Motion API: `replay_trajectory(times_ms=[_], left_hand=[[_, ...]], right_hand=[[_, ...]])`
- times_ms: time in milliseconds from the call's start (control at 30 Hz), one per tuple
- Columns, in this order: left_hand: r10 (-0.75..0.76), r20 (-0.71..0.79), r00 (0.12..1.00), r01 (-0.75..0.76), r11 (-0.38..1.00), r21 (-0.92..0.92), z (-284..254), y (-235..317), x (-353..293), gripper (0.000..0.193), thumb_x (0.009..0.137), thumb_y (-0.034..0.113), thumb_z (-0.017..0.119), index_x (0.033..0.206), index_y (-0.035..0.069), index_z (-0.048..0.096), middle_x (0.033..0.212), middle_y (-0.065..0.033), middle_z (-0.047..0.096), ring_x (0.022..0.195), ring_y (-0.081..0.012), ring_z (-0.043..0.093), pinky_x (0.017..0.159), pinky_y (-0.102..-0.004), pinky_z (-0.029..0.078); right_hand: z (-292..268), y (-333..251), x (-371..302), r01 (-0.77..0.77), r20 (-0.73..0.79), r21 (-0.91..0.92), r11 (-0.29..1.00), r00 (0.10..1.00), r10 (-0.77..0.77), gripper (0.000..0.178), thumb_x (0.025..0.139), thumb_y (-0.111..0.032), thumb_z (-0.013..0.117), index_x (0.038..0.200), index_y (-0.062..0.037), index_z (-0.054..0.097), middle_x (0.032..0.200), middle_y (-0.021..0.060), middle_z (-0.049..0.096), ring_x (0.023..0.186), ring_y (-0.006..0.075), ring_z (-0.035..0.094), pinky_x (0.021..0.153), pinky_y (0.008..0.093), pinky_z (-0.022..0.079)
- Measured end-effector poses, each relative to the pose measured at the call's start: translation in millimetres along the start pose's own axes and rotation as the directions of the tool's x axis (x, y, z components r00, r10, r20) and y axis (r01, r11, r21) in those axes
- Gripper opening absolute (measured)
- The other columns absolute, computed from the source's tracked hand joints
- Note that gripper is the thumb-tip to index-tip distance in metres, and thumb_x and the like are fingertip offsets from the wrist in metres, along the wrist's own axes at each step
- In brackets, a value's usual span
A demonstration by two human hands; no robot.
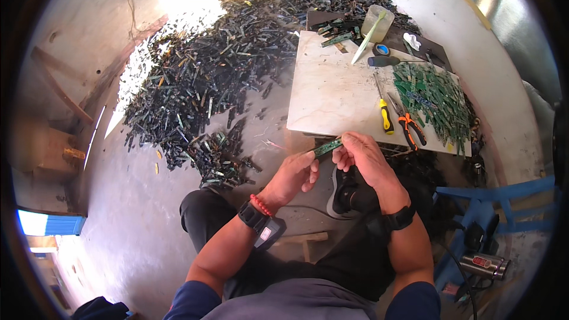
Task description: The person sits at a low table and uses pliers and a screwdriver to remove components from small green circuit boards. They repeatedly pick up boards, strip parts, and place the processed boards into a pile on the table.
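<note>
A narrow green circuit board strip (326,149) is stretched between my hands, just in front of the table's near edge. My left hand (294,173) pinches its left end, with the lower fingers curled in. At the other end, my right hand (365,157) grips it between thumb and fingertips. The white board tabletop (332,98) lies beyond them. On it, closest to my right hand, are a yellow-and-black screwdriver (384,115) and orange-handled pliers (410,127). A pile of bare green board strips (430,98) covers the table's right side.
A large heap of dark strips (219,65) spreads over the floor left and behind the table. A clear plastic cup (378,24), blue tape roll (381,50) and dark-handled screwdriver (383,61) sit at the back. A blue stool (504,201) and a metal heat-gun-like tool (483,265) are at right.
</note>
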State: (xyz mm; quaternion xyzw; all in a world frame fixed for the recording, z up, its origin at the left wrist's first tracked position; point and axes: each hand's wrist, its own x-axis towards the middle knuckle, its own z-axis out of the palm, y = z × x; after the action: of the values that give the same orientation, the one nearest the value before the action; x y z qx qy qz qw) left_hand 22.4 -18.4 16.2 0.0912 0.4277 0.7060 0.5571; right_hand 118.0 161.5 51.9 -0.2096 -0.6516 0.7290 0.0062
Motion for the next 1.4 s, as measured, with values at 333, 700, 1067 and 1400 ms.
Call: replay_trajectory(times_ms=[333, 700, 1067, 1400], left_hand=[[-0.092, 0.046, 0.995, 0.093, 0.996, -0.013, -6.3, -3.1, 6.2, 0.043, 0.098, 0.045, 0.044, 0.081, 0.008, 0.057, 0.066, -0.0032, 0.052, 0.054, -0.0122, 0.044, 0.047, -0.0234, 0.034], [-0.135, -0.035, 0.99, 0.125, 0.97, -0.209, -7.4, 2.7, 12.4, 0.041, 0.098, 0.047, 0.041, 0.079, 0.012, 0.051, 0.061, -0.0001, 0.043, 0.05, -0.0109, 0.038, 0.046, -0.0224, 0.031], [-0.161, -0.052, 0.986, 0.146, 0.965, -0.22, -10.7, -0.4, 17.9, 0.039, 0.098, 0.044, 0.041, 0.079, 0.011, 0.049, 0.062, -0.0004, 0.043, 0.051, -0.0114, 0.037, 0.046, -0.0227, 0.031], [0.025, -0.136, 0.99, 0.016, 0.957, 0.289, -6.9, -7.3, 18.5, 0.046, 0.098, 0.047, 0.044, 0.08, 0.006, 0.054, 0.063, -0.0026, 0.051, 0.049, -0.0097, 0.044, 0.046, -0.0225, 0.034]], right_hand=[[1.7, -16.8, 0.8, 0.055, -0.23, -0.103, 0.993, 0.97, -0.077, 0.036, 0.099, -0.032, 0.045, 0.09, -0.0008, 0.061, 0.069, 0.0028, 0.059, 0.057, 0.0077, 0.052, 0.051, 0.0218, 0.041], [-52.7, -15.1, 2.1, -0.403, -0.603, -0.769, 0.496, 0.715, -0.353, 0.031, 0.079, -0.029, 0.068, 0.099, -0.006, 0.062, 0.099, 0.0125, 0.064, 0.093, 0.0332, 0.061, 0.08, 0.0427, 0.047], [-64.3, 5.4, 12.0, -0.299, -0.579, -0.709, 0.639, 0.764, -0.285, 0.027, 0.085, -0.025, 0.052, 0.097, -0.0007, 0.056, 0.085, 0.0173, 0.063, 0.079, 0.0334, 0.06, 0.07, 0.0431, 0.047], [-13.2, 0.6, 9.8, 0.053, -0.414, -0.033, 0.998, 0.908, -0.062, 0.015, 0.09, -0.017, 0.063, 0.087, -0.0029, 0.059, 0.062, -0.0017, 0.051, 0.047, 0.005, 0.043, 0.042, 0.0199, 0.034]])
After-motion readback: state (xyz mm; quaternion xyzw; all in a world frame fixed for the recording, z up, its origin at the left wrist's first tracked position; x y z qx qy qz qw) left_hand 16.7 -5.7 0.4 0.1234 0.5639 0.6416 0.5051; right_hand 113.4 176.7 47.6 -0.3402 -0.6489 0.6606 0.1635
